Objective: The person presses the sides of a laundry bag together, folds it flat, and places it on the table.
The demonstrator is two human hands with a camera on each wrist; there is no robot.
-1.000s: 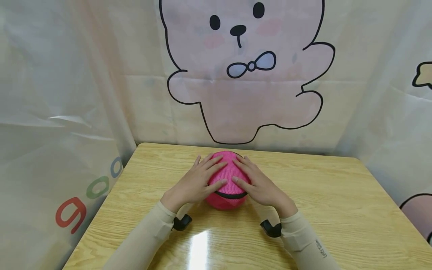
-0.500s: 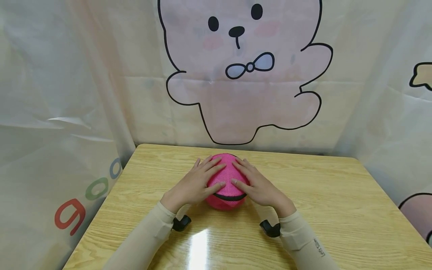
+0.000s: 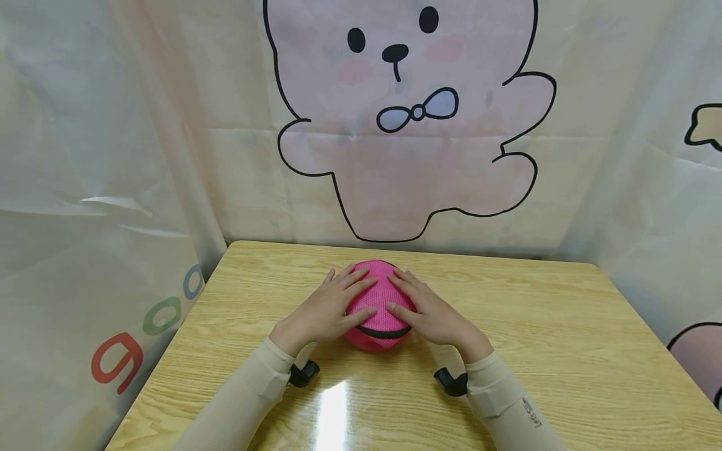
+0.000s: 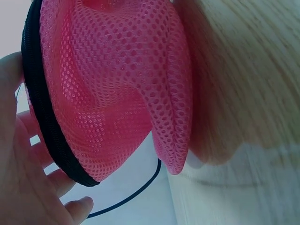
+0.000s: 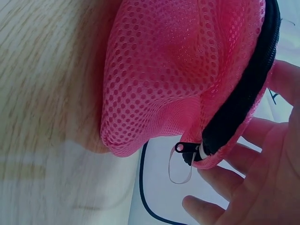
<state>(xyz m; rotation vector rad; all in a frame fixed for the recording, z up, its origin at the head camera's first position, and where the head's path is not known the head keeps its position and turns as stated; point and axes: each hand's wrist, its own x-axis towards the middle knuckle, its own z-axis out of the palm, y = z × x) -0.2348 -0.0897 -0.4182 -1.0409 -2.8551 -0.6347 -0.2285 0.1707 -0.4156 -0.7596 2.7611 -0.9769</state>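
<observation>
A round pink mesh zip pouch (image 3: 379, 297) stands on the table with a black zipper (image 3: 385, 333) running around it. My left hand (image 3: 327, 307) rests on its upper left side, fingers spread and nearly straight. Mirroring it, my right hand (image 3: 437, 308) lies over the upper right side, the two thumbs a little apart on top. Below the zipper, the mesh (image 4: 112, 84) sags in folds in the left wrist view. In the right wrist view a black zipper pull (image 5: 186, 147) with a thin clear loop hangs near the right fingers (image 5: 222, 180).
The wooden table (image 3: 536, 338) extends to both sides of the pouch. Behind it hangs a curtain (image 3: 242, 181) printed with a cartoon bear. Black wrist devices (image 3: 304, 373) sit under both forearms.
The top of the pouch has sunk slightly, with both hands lowering a little along with it. The hands keep the same spread pose; the view has shifted slightly.
</observation>
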